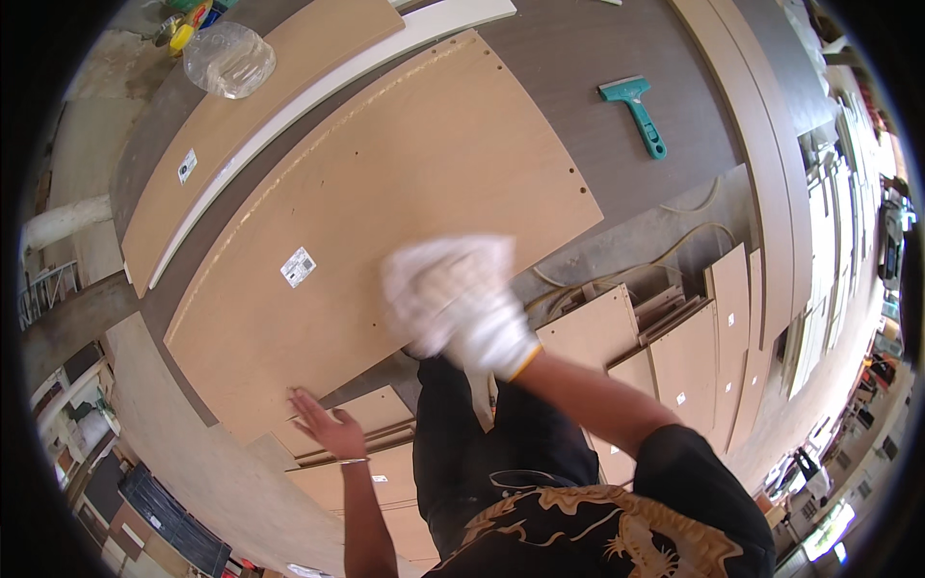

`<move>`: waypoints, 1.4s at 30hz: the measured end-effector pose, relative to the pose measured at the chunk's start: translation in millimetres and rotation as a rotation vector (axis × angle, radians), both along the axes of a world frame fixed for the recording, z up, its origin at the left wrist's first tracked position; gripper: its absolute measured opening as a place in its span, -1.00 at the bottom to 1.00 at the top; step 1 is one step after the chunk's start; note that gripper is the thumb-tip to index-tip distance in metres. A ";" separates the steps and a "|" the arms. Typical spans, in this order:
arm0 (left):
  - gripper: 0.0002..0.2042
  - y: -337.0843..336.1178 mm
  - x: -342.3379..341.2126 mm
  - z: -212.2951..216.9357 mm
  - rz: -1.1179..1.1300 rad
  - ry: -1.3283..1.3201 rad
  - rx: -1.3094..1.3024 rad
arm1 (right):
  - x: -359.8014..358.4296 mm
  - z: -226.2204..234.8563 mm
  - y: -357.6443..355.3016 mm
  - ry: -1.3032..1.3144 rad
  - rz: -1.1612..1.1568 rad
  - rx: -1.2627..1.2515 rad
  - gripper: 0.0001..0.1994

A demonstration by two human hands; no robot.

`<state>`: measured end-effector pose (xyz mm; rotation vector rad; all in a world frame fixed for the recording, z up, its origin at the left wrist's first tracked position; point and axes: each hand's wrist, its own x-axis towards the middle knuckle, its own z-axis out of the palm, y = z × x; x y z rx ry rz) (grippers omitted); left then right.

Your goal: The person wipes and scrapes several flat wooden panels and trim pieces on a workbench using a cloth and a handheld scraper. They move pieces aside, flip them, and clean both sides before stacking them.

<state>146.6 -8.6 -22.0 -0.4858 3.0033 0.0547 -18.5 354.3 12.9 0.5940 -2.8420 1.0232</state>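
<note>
A tan wooden panel (385, 173) lies flat in front of me, with a small white label (299, 267) and several dark holes in it. My right hand (487, 323), in a white knitted glove, is over the panel's near edge. It holds a pale cloth (409, 279) against or just above the surface; motion blurs both, and the fingers are partly hidden. My bare left hand (328, 424) is at the panel's near left edge, fingers stretched out and holding nothing. A rough pale strip runs along the panel's far long edge.
A teal scraper (638, 116) lies on the dark tabletop (578, 58) at the far right. Beyond the panel are another tan board (260, 87), a white strip (328, 91) and a clear plastic bottle (231, 60) with a yellow cap. Stacked panels (684, 366) and a hose (665, 260) are to the right.
</note>
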 end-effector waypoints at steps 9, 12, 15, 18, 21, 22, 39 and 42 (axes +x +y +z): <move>-0.06 -58.3 10.9 -3.2 -0.128 0.128 0.194 | 7.7 -32.2 58.8 0.020 -0.514 0.218 -0.39; -0.09 -66.2 12.2 4.5 -0.177 0.105 0.276 | 55.0 -21.4 -72.4 -0.164 -0.114 0.415 -0.39; -0.12 -68.3 23.8 8.4 -0.236 0.123 0.341 | 80.1 -15.2 -193.7 -0.079 0.076 0.042 -0.37; -0.24 -50.7 64.4 7.6 -0.089 -0.266 0.345 | 92.1 -12.9 -286.1 -0.080 0.303 -0.036 -0.43; -0.48 -32.0 119.5 9.4 0.048 -0.391 0.512 | 96.0 -16.2 -378.0 -0.016 0.503 -0.044 -0.45; -0.45 -26.2 139.1 12.6 0.013 -0.398 0.583 | 97.6 -17.4 -410.2 0.011 0.555 -0.067 -0.45; -0.40 -88.9 65.1 54.2 -0.068 0.299 0.430 | 43.8 -25.8 -231.5 -0.184 0.886 0.366 -0.57; -0.39 -38.1 -9.3 30.2 -0.433 0.130 0.369 | 37.5 -29.1 -39.2 -0.240 -0.206 0.243 -0.63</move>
